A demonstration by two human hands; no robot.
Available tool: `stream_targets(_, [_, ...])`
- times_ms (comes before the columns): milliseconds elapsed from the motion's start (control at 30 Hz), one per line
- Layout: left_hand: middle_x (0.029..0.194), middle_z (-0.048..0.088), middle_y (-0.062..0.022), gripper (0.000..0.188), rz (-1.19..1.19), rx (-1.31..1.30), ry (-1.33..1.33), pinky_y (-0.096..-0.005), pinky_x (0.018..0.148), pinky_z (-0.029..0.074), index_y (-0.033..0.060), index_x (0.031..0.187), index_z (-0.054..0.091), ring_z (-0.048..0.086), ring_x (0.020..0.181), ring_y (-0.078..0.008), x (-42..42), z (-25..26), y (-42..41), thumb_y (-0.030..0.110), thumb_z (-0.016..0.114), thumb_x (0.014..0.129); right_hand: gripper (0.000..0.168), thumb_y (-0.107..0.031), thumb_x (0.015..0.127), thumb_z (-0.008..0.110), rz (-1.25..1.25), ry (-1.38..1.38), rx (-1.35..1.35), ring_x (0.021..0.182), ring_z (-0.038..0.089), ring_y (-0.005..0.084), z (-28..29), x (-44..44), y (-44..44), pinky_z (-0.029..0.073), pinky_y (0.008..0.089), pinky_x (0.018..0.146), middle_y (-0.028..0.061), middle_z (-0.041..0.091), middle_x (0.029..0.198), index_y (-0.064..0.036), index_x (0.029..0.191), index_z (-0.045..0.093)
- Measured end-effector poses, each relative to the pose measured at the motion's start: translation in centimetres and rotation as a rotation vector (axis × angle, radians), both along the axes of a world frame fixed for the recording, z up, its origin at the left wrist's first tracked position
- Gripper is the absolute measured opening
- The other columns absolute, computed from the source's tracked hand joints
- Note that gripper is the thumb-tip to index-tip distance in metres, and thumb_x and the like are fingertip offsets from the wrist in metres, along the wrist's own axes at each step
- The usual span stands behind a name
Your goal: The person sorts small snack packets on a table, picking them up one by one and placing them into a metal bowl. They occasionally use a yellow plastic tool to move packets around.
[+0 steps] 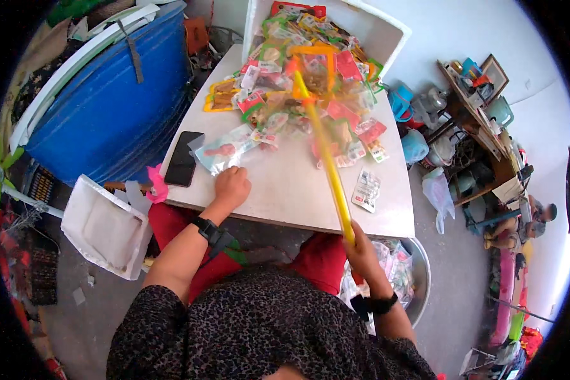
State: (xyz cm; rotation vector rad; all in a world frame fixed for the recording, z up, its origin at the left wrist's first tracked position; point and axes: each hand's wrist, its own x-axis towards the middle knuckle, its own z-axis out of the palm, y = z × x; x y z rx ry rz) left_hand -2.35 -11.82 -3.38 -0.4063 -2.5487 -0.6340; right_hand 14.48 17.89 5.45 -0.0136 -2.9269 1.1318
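Note:
My right hand (363, 251) grips the lower end of a long yellow stick (330, 171) with orange parts near its blurred far end. The stick slants over a heap of small sealed food packets (270, 109) on the white table (285, 194). Close to the table's near edge, my left hand (232, 187) rests with curled fingers against the lower edge of a clear plastic bag (223, 149) bearing a reddish picture. A dark smartphone (185, 159) lies left of that bag. One whitish packet (366, 190) with printing sits apart, right of the stick.
More packets spill from a white foam box (384, 28) at the back. A metal basin (420, 285) of packets stands below on the right. To the left are a blue tub (114, 99) and a white foam tray (104, 228). A cluttered shelf (479, 128) and a person (527, 228) are at right.

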Motion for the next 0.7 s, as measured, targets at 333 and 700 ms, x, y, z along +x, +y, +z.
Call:
stream_targets(333, [0.062, 0.048, -0.0125, 0.007, -0.028, 0.01, 0.024, -0.042, 0.053, 0.039, 0.004, 0.059, 0.045, 0.049, 0.059, -0.0305, 0.0, 0.2, 0.0, 0.009, 0.049, 0.059, 0.036, -0.021, 0.074, 0.047, 0.298, 0.092, 0.263, 0.07, 0.052, 0.0383, 1.9, -17.1, -6.2, 0.041, 0.0448, 0.062, 0.0235, 0.053, 0.073, -0.009, 0.106, 0.035])
stream_targets(700, [0.063, 0.046, -0.0132, 0.009, -0.031, 0.004, 0.045, -0.0415, 0.051, 0.038, 0.0039, 0.062, 0.043, 0.047, 0.059, -0.0313, 0.1, 0.0, 0.0, 0.008, 0.05, 0.058, 0.045, -0.022, 0.075, 0.046, 0.282, -0.01, 0.581, 0.061, 0.052, 0.0357, 1.4, -9.8, -2.4, 0.041, 0.0437, 0.056, 0.0187, 0.053, 0.066, -0.012, 0.116, 0.031])
